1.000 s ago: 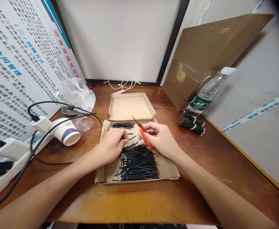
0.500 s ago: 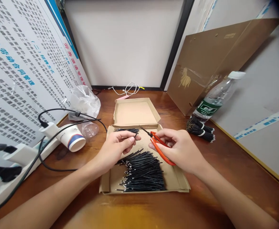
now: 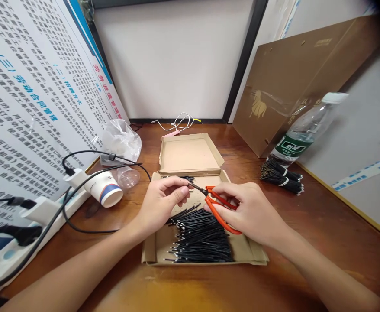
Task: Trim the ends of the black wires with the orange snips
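Observation:
My right hand (image 3: 246, 210) is closed round the red handles of a pair of long-nosed pliers or snips (image 3: 220, 210). Their dark, narrow tips reach the fingertips of my left hand (image 3: 164, 201). That hand pinches a short black wire, now mostly hidden by the fingers and the tool's jaws. Below both hands, a heap of cut black wires (image 3: 206, 236) with pale metal ends lies in a shallow open cardboard box (image 3: 251, 255). Farther back in the box, a smaller row of black wires (image 3: 186, 178) shows partly behind my left hand.
Two tied bundles of black wires (image 3: 282, 177) lie beside a water bottle (image 3: 295, 138) on the right. To the left are a tipped paper cup (image 3: 107, 190), a power strip (image 3: 50, 216) with looping black cables, and a clear plastic bag (image 3: 121, 143). A white cable (image 3: 185, 121) lies behind the box.
The tool's tips have come to the left fingertips, where there was a gap before. The whole view has shifted slightly, so things sit a little farther right.

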`<state>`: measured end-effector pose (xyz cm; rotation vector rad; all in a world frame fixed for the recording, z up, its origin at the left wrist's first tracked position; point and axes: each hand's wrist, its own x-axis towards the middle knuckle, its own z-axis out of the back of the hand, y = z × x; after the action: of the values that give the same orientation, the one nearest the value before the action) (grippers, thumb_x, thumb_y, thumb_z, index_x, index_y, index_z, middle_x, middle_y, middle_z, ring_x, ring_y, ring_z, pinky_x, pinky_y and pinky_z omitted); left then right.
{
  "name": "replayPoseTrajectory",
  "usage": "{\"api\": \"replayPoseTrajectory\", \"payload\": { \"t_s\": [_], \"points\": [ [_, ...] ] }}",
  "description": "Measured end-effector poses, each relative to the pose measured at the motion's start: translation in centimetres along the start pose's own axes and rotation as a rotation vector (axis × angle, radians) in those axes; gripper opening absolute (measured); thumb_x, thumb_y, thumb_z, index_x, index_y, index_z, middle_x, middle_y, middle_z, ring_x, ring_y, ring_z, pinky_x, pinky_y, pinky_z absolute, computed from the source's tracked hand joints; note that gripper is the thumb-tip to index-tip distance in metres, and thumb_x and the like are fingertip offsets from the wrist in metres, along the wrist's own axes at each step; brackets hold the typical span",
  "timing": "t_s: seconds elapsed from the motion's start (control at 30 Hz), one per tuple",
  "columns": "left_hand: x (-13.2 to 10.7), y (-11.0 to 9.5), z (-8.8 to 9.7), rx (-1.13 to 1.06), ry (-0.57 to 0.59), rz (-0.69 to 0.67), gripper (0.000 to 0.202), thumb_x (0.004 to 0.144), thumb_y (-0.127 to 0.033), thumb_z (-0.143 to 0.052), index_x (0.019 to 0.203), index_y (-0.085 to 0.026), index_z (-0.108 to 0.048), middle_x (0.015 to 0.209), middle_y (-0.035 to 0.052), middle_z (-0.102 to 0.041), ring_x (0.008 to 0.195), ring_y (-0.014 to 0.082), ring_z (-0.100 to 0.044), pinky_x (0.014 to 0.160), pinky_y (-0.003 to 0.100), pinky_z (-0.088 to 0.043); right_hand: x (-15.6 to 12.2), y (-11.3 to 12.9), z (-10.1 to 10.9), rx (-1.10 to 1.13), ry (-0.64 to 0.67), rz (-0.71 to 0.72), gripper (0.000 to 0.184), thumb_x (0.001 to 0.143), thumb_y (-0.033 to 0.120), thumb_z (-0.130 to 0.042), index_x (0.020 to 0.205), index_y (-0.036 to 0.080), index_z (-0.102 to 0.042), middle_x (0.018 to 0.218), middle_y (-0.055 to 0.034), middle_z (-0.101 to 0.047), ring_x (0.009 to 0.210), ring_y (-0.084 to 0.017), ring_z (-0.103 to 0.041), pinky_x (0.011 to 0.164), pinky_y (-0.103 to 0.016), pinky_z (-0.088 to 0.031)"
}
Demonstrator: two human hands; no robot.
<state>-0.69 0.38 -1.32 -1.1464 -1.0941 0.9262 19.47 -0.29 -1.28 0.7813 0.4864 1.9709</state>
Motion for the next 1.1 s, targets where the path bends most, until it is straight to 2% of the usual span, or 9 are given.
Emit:
{"api": "replayPoseTrajectory", "payload": {
  "t_s": [0.17, 0.3, 0.57, 0.77, 1.1],
  "points": [
    [-0.13, -0.45, -0.13, 0.075, -0.048, -0.027, 0.009, 0.077, -0.021, -0.067, 0.074, -0.013, -0.066, 0.065, 0.0022, -0.063, 0.062, 0.0134, -0.057, 0.061, 0.027, -0.048, -0.06, -0.34, -0.03, -0.021, -0.011, 0.027, 0.015, 0.081, 0.027, -0.061, 0.079, 0.018, -0.072, 0.053, 0.0023, -0.055, 0.047, -0.010, -0.037, 0.049, -0.025, -0.032],
    [-0.22, -0.47, -0.18, 0.065, -0.062, -0.030, 0.006, 0.077, -0.018, -0.067, 0.074, -0.013, -0.067, 0.066, 0.0019, -0.064, 0.062, 0.0124, -0.057, 0.060, 0.025, -0.048, -0.16, -0.36, -0.01, -0.024, -0.024, 0.039, 0.016, 0.081, 0.026, -0.061, 0.085, 0.018, -0.074, 0.055, 0.0019, -0.059, 0.047, -0.010, -0.038, 0.048, -0.024, -0.033],
    [-0.29, -0.45, -0.23, 0.009, -0.111, -0.028, 0.009, 0.075, -0.022, -0.069, 0.077, -0.013, -0.069, 0.063, 0.0022, -0.064, 0.059, 0.0127, -0.056, 0.055, 0.025, -0.048, -0.23, -0.12, 0.02, -0.049, -0.054, 0.046, 0.018, 0.081, 0.031, -0.062, 0.083, 0.018, -0.075, 0.048, 0.0027, -0.050, 0.045, -0.010, -0.033, 0.046, -0.025, -0.030],
    [-0.28, -0.70, -0.31, 0.032, -0.101, -0.008, 0.010, 0.077, -0.021, -0.067, 0.078, -0.012, -0.070, 0.059, 0.0013, -0.063, 0.055, 0.0113, -0.054, 0.054, 0.024, -0.047, -0.31, -0.11, -0.06, -0.034, -0.081, 0.038, 0.018, 0.081, 0.030, -0.062, 0.082, 0.018, -0.075, 0.049, 0.0031, -0.051, 0.045, -0.009, -0.034, 0.046, -0.025, -0.030],
    [-0.30, -0.31, -0.21, 0.015, -0.062, 0.038, 0.010, 0.078, -0.021, -0.066, 0.077, -0.011, -0.068, 0.059, 0.0021, -0.063, 0.055, 0.0111, -0.054, 0.053, 0.023, -0.045, -0.23, -0.11, -0.22, -0.038, -0.029, 0.045, 0.019, 0.082, 0.028, -0.061, 0.076, 0.016, -0.074, 0.048, 0.0037, -0.045, 0.045, -0.009, -0.031, 0.045, -0.026, -0.027]
  ]
}}
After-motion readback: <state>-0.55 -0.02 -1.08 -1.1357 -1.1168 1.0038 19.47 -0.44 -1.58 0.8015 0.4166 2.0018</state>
